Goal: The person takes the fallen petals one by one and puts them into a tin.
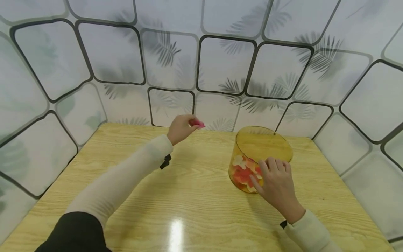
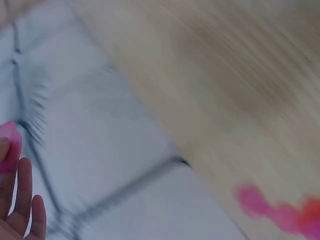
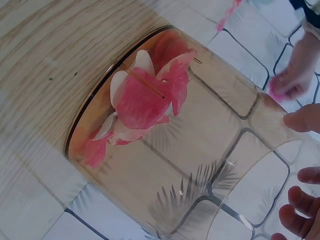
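My left hand (image 1: 182,128) is stretched out over the far part of the table. It pinches a small pink petal (image 2: 10,150) between thumb and fingertips. A see-through amber cylinder-shaped container (image 1: 234,154) stands to the right. Through its wall show pink and whitish petals (image 3: 142,100) gathered at the bottom. At the container's near side is my right hand (image 1: 278,183), thumb apart and fingers loosely bent close to the rim. In the right wrist view its fingertips (image 3: 295,220) appear beside the round mouth.
The light wood table (image 1: 189,196) ends at a pale wall covering (image 1: 170,52) with dark outlines and leaf prints, which also runs along both sides. Blurred pink and orange bits (image 2: 285,215) show low in the left wrist view.
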{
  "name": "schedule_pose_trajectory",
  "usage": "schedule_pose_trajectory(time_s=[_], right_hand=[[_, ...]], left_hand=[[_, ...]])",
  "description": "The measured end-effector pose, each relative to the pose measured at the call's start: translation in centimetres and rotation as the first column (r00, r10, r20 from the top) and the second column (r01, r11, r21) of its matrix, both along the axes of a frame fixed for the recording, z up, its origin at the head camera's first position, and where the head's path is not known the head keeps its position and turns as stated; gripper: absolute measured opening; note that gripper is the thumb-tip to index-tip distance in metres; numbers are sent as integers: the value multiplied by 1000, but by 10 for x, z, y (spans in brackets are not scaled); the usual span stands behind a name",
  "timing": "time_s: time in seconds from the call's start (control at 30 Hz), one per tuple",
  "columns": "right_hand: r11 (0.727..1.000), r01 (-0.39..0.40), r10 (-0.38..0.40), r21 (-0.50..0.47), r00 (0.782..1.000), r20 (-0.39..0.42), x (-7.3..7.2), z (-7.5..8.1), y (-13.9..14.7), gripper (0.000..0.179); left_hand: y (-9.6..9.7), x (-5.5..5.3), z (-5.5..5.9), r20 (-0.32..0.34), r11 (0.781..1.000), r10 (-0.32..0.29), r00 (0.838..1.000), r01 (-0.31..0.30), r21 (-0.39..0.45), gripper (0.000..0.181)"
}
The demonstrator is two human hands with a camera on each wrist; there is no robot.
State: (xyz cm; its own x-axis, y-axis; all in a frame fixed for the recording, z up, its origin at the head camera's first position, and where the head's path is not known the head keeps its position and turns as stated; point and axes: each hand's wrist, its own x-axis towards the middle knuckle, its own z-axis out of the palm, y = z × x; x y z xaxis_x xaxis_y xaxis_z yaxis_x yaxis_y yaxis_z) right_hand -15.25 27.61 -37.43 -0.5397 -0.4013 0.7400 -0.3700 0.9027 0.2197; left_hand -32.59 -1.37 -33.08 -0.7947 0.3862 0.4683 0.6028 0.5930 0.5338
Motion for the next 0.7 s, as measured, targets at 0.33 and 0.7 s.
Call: schedule_pose_trajectory(time_s=[0.33, 0.7], right_hand=[[1000, 4, -4, 26, 1000, 17, 1, 1, 2, 41], [999, 11, -12, 35, 1000, 20, 1, 1, 2, 43]], left_hand=[[111, 47, 31, -56, 954, -296, 954, 298, 31, 10], [158, 55, 14, 67, 940, -320, 945, 325, -101, 11]])
